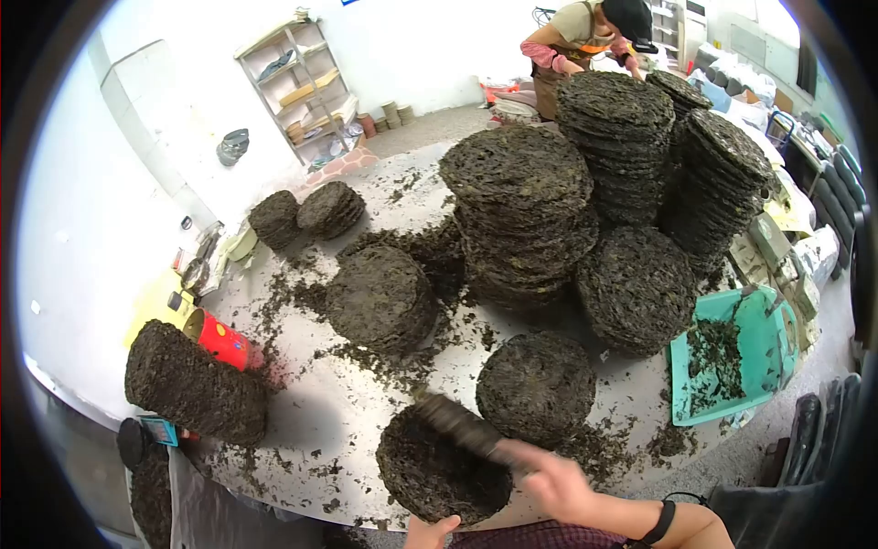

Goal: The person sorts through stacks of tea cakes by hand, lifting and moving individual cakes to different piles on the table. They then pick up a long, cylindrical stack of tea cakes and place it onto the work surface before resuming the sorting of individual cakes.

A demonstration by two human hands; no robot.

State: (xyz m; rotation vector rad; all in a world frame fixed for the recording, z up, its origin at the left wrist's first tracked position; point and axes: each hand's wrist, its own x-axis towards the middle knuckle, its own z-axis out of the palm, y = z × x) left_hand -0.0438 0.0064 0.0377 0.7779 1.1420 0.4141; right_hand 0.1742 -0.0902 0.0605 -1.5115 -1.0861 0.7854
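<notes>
My right hand (pixel 553 483) is closed round the end of a dark, long brush (pixel 462 425), smeared by motion. The brush slants over a round cake of dried dark seaweed (pixel 430 467) at the table's front edge. My left hand (pixel 433 532) grips that cake's near rim, thumb on top, its other fingers hidden below. Just beyond lies another round seaweed cake (pixel 536 389), with a third cake (pixel 382 297) farther left. Loose seaweed crumbs (pixel 590 453) are scattered about them.
Tall seaweed stacks (pixel 521 215) stand at the back right, and a toppled stack (pixel 197 384) lies at left beside a red can (pixel 218 339). A teal basket (pixel 681 384) holding scraps sits at right. Behind the stacks a person (pixel 585 41) in cap and apron bends forward.
</notes>
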